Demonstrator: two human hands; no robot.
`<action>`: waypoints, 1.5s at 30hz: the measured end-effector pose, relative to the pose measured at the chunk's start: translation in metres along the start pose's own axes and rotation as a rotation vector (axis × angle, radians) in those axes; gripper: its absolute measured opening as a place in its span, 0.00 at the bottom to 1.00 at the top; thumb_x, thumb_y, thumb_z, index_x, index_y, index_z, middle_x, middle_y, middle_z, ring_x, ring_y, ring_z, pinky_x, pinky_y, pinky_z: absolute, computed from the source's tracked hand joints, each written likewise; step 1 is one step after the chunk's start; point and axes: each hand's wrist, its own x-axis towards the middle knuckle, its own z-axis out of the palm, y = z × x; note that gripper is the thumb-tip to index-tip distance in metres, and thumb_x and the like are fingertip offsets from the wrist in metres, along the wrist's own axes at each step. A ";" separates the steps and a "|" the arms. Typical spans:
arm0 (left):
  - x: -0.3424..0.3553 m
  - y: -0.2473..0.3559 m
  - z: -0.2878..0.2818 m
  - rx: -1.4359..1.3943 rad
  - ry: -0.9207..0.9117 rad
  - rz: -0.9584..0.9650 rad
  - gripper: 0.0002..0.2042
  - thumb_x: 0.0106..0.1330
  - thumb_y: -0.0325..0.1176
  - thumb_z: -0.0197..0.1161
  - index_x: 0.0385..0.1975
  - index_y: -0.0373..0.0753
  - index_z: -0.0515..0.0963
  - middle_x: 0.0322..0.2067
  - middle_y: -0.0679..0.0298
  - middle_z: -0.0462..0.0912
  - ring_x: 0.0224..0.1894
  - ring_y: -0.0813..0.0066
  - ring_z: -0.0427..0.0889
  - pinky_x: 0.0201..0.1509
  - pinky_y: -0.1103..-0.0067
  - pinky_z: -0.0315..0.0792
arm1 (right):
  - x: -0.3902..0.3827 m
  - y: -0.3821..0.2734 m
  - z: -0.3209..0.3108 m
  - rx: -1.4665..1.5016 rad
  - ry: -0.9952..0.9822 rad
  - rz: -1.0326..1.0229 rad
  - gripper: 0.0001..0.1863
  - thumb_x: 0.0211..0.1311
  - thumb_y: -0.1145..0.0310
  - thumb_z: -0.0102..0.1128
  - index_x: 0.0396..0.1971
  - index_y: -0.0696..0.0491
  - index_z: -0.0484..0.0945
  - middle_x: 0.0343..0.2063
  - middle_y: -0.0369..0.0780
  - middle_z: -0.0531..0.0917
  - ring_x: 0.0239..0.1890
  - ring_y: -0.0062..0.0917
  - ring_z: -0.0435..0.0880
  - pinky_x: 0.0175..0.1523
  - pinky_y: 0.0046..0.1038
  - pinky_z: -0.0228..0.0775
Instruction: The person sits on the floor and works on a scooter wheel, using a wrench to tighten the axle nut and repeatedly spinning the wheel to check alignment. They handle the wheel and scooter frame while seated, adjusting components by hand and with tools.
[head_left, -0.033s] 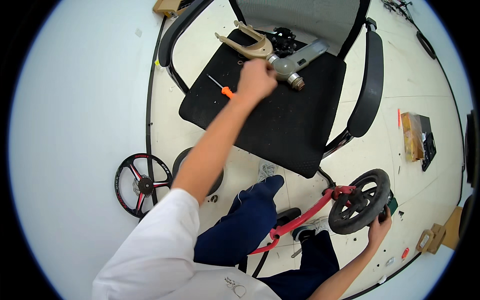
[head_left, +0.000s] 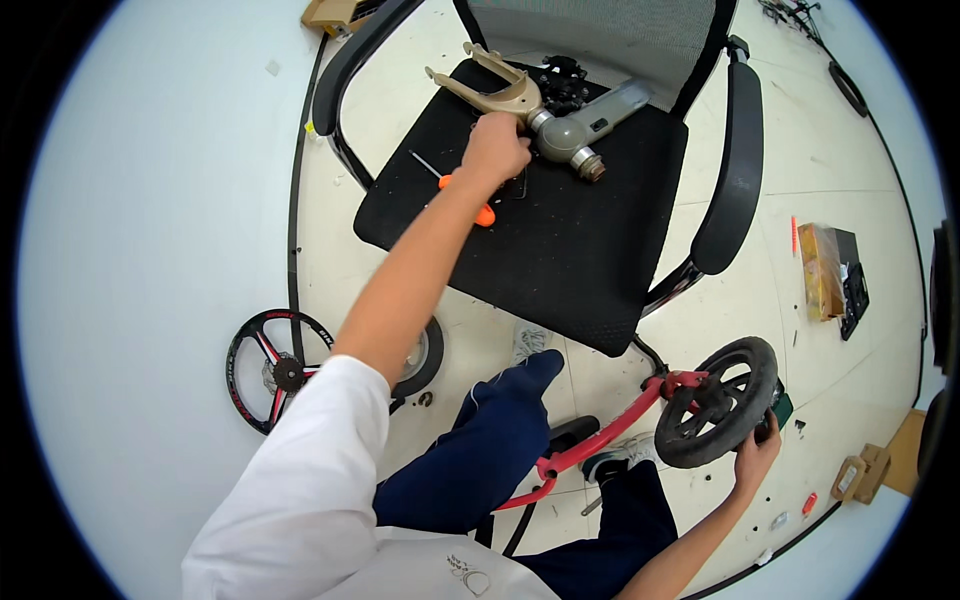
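Note:
My left hand [head_left: 497, 148] reaches over the black chair seat [head_left: 590, 255], its fingers curled down beside a beige fork [head_left: 512, 98]. A thin dark piece [head_left: 521, 184] shows by the fingers; what they hold is hidden. The fork joins a grey housing [head_left: 565, 138] with a metal threaded end. A screwdriver with an orange handle [head_left: 484, 215] lies partly under my left wrist. At lower right, my right hand [head_left: 758, 458] is closed around a dark-and-green object [head_left: 781, 405], partly hidden behind a black-tyred wheel [head_left: 752, 385]. This wheel is on a red frame [head_left: 615, 428].
Small black parts [head_left: 563, 85] sit behind the fork on the seat. Chair armrests [head_left: 738, 170] rise on both sides. On the floor are a spoked black-and-red wheel [head_left: 240, 385], another tyre [head_left: 432, 360], an open tool case [head_left: 854, 290] and small cardboard boxes [head_left: 862, 475].
My left hand has shifted slightly left on the seat, from beside the grey housing to the fork's near end. The screwdriver's orange handle shows more. My right hand stays by the wheel.

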 end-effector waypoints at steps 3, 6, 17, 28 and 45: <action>0.011 -0.024 0.024 0.174 -0.015 0.095 0.13 0.55 0.30 0.68 0.40 0.34 0.84 0.38 0.48 0.84 0.45 0.51 0.82 0.52 0.66 0.75 | 0.001 -0.001 -0.001 -0.015 0.009 0.011 0.24 0.62 0.73 0.59 0.57 0.66 0.71 0.21 0.34 0.75 0.22 0.15 0.72 0.26 0.20 0.65; 0.013 -0.026 0.022 0.042 -0.059 0.035 0.12 0.59 0.33 0.67 0.40 0.35 0.85 0.39 0.49 0.84 0.45 0.53 0.82 0.51 0.68 0.75 | 0.001 -0.007 -0.001 -0.002 0.005 0.028 0.23 0.62 0.73 0.58 0.57 0.66 0.71 0.20 0.34 0.75 0.21 0.15 0.72 0.25 0.20 0.65; -0.058 0.037 -0.034 -1.097 -0.429 -0.178 0.16 0.70 0.34 0.61 0.49 0.27 0.78 0.41 0.57 0.83 0.42 0.75 0.82 0.47 0.81 0.75 | 0.005 -0.014 -0.001 0.026 -0.015 -0.023 0.22 0.62 0.74 0.59 0.54 0.67 0.73 0.22 0.35 0.76 0.22 0.15 0.71 0.27 0.20 0.65; -0.233 0.176 0.077 -0.533 -0.925 0.224 0.11 0.54 0.29 0.64 0.35 0.29 0.83 0.28 0.55 0.85 0.31 0.70 0.86 0.40 0.79 0.79 | 0.000 -0.028 -0.003 -0.101 0.022 0.024 0.17 0.60 0.69 0.60 0.48 0.60 0.80 0.17 0.36 0.78 0.18 0.18 0.75 0.26 0.23 0.67; -0.221 0.213 0.192 -0.271 -0.780 0.411 0.12 0.57 0.25 0.63 0.40 0.28 0.83 0.31 0.49 0.86 0.31 0.63 0.86 0.41 0.74 0.78 | 0.016 0.029 -0.016 0.281 -0.321 0.307 0.14 0.61 0.79 0.56 0.46 0.68 0.79 0.36 0.47 0.85 0.37 0.26 0.86 0.46 0.25 0.80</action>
